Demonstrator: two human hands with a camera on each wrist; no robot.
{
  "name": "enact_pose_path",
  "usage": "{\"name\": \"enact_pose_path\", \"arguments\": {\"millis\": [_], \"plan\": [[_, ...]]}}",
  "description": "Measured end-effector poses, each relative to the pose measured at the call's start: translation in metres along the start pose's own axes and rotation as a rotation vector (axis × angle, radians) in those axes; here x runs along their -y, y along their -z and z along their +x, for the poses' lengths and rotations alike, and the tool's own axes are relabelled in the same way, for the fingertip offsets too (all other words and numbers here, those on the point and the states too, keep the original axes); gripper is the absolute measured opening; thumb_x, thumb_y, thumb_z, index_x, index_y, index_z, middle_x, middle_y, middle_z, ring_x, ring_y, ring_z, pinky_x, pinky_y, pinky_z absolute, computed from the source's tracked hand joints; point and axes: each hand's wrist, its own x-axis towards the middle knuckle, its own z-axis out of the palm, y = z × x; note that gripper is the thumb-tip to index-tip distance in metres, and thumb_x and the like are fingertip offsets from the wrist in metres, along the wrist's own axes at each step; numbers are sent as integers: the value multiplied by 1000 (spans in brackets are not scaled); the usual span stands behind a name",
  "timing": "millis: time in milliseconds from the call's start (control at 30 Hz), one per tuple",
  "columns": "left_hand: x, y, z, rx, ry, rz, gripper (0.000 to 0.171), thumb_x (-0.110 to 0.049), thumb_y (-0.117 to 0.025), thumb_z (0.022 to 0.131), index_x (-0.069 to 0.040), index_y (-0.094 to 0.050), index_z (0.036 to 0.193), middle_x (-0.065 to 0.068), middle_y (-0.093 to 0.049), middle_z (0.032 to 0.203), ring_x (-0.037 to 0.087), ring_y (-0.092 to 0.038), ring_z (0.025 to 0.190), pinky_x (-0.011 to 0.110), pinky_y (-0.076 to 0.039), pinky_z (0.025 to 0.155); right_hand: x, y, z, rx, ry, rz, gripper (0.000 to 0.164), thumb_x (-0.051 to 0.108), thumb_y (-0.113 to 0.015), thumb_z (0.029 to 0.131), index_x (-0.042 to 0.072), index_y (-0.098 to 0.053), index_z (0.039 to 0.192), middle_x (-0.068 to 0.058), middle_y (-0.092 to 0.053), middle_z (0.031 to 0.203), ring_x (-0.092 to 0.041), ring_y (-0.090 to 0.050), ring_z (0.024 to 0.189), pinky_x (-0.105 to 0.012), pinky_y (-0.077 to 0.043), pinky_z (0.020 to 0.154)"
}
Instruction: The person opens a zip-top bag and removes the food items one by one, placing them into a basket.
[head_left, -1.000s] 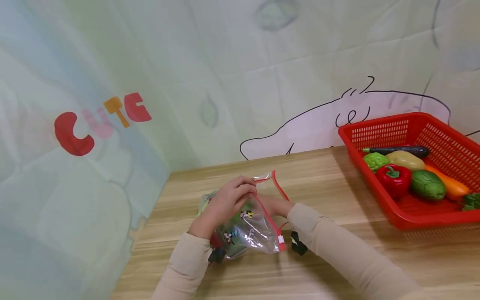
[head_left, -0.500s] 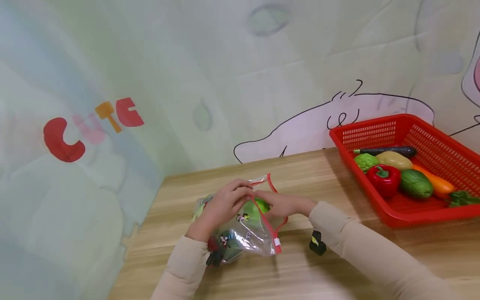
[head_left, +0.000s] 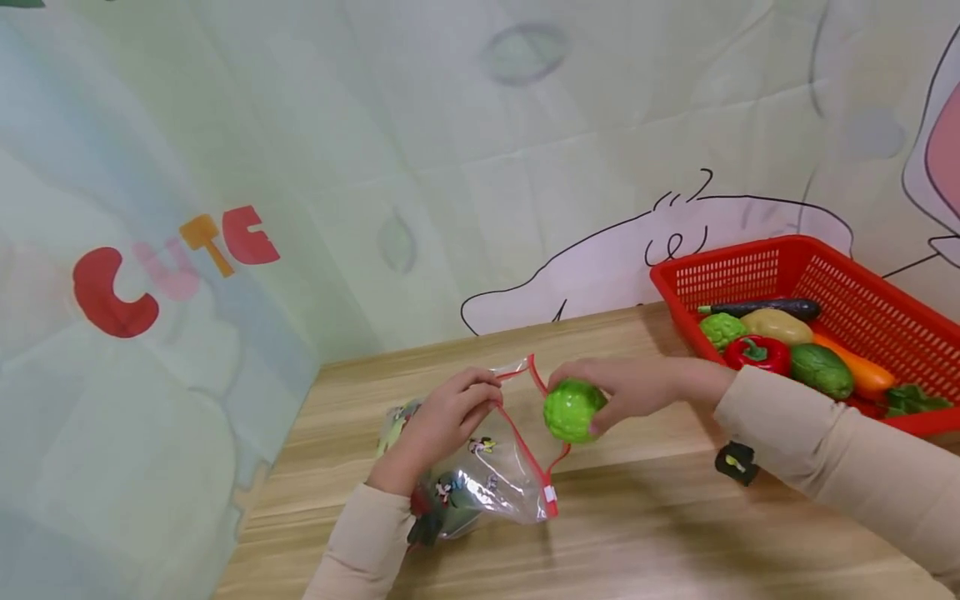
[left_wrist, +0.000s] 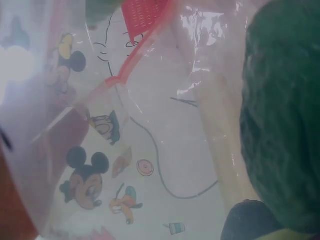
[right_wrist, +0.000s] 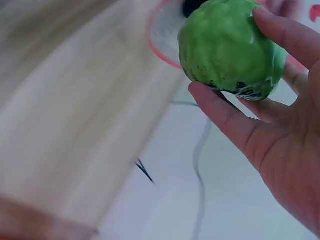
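Observation:
My right hand point(head_left: 633, 387) grips a round, bumpy green toy fruit point(head_left: 573, 412), like a custard apple, just outside the mouth of a clear zip bag point(head_left: 517, 479). In the right wrist view, thumb and fingers curl around the green toy fruit point(right_wrist: 230, 47). My left hand point(head_left: 438, 425) pinches the upper edge of the bag, which has red trim, a white slider and cartoon prints. Its mouth gapes to the right. Dark green and red shapes show through the plastic. A large dark green bumpy piece point(left_wrist: 285, 115) fills the right of the left wrist view.
A red plastic basket point(head_left: 671, 304) stands at the right on the wooden table point(head_left: 600, 533). It holds a toy eggplant point(head_left: 780, 308), a potato point(head_left: 776, 327), a red bell pepper point(head_left: 759, 353), an orange carrot-like piece point(head_left: 862, 371) and several green pieces. A printed curtain point(head_left: 420, 167) hangs behind.
My right hand was inside the bag; it has come out to the right with the green toy fruit in its grip. My left hand keeps its hold on the bag edge.

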Motion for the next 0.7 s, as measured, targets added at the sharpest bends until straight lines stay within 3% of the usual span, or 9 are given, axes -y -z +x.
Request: {"name": "enact_pose_path", "arguments": {"millis": [233,433,533,700], "plan": [[-2,-2,0,6,15,-23,14,-7,-67,82,-12,-66,95,2,-60,106,15,-59,100,27,-51,88,6,43,-57,-110,-91,-83,57,24,-71,79,28,-41,127,1,-49,117,-21,-44,110,-30,-49,83],[-2,-2,-5,10,33,-8,14,-8,-67,82,-13,-66,95,0,-60,106,14,-59,99,28,-51,88,-19,77,-103,-194,-245,-123,58,33,-70,78,30,-41,129,-3,-50,116,-23,-45,106,-29,-49,73],[-2,-2,-6,9,43,-8,15,-7,-67,82,-13,-66,95,0,-60,106,14,-59,99,28,-51,87,-46,88,-122,-174,-356,-80,56,37,-63,84,21,-39,132,-10,-49,119,-23,-49,100,-31,-52,70],[-3,-3,-5,36,59,-13,13,-10,-66,84,-13,-67,96,0,-59,107,13,-59,100,28,-50,89,-90,97,-147,-71,-503,20,65,39,-50,92,-6,-29,134,-24,-47,118,-18,-56,89,-35,-56,71]]}}
